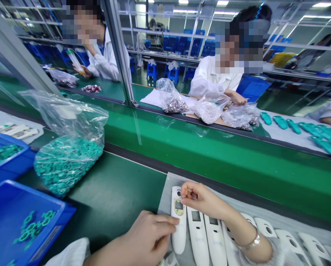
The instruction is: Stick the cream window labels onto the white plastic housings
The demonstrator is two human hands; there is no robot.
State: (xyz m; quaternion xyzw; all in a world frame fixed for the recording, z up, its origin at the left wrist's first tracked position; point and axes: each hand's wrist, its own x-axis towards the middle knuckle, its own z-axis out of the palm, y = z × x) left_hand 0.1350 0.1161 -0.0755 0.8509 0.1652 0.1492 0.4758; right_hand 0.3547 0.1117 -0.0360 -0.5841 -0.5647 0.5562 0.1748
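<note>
A white handheld device shell (178,236) with a window and a yellowish patch around it lies on the grey sheet (165,201). My left hand (151,236) reaches in from its left side, fingers extended, with the fingertips resting on the shell below the patch. Over the upper right of the same shell, my right hand (198,197) is curled with thumb and fingers together. Whatever might be between those fingertips is too small to make out. Close by on the right, a second white shell (200,240) and a third white shell (215,242) lie side by side.
Left stand a blue bin (47,236) with loose teal rings (33,227), another blue bin (4,164), and a clear bag (68,162) full of teal parts. More shells (289,244) extend rightward. Beyond the green conveyor (209,147), two co-workers sit among bags (176,105) and teal pieces (306,127).
</note>
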